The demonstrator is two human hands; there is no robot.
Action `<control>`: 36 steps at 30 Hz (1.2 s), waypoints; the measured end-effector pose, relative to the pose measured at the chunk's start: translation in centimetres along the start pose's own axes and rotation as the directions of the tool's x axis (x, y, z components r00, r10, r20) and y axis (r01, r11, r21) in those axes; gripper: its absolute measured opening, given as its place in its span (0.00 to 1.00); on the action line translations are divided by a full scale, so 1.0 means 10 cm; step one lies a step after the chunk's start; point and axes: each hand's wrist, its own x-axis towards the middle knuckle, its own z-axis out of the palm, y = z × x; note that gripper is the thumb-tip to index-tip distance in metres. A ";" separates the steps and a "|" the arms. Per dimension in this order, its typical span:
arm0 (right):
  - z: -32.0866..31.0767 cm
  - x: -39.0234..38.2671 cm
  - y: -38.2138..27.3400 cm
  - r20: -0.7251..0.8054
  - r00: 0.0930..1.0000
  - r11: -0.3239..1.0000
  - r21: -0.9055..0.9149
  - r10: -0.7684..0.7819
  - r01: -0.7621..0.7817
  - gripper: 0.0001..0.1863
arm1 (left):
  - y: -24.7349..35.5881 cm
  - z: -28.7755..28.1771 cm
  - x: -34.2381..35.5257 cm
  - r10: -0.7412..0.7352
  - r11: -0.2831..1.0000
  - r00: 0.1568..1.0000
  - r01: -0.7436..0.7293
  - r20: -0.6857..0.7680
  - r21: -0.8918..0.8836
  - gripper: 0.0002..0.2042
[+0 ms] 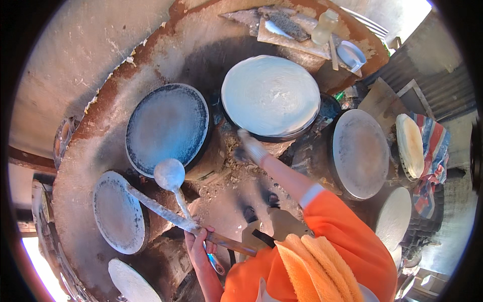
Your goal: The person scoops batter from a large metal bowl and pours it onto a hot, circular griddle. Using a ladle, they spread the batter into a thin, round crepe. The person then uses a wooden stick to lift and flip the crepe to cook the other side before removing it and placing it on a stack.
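Observation:
My left hand (197, 244), low in the middle, is closed round a long flat wooden stick (160, 209) and the handle of a ladle (169, 173). The ladle's round bowl, coated whitish, hangs by the near edge of a dark round griddle (167, 126). The stick's whitened far end reaches the left griddle (119, 211). Stretched forward, my right hand (253, 147) looks pale or covered and is smeared by motion. It is by the near rim of the far griddle, which is covered with white batter (271, 95). A dark blur lies beside its fingers.
Another griddle (360, 153) stands to the right. Beyond it, a stack of pale flatbreads (410, 146) rests by a striped cloth (435, 146). A board (297, 43) on the far ledge carries a jar (325, 26) and a white cup (351, 55). Rubble covers the ground between the griddles.

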 end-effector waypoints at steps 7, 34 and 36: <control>-0.01 -0.83 -1.27 0.252 0.745 0.346 -0.763 -0.618 0.546 0.23 | 0.16 0.08 0.05 0.077 0.994 0.995 -0.071 -0.069 0.085 0.19; -2.65 1.33 -1.97 -0.173 0.787 0.451 -0.880 -0.593 0.146 0.17 | 0.24 0.92 0.99 0.102 0.992 0.994 -0.100 -0.029 0.077 0.23; -2.55 1.02 -2.06 -0.073 0.643 0.291 -0.926 -0.762 0.240 0.15 | 0.29 0.84 1.08 0.092 0.993 0.996 -0.092 -0.001 0.078 0.23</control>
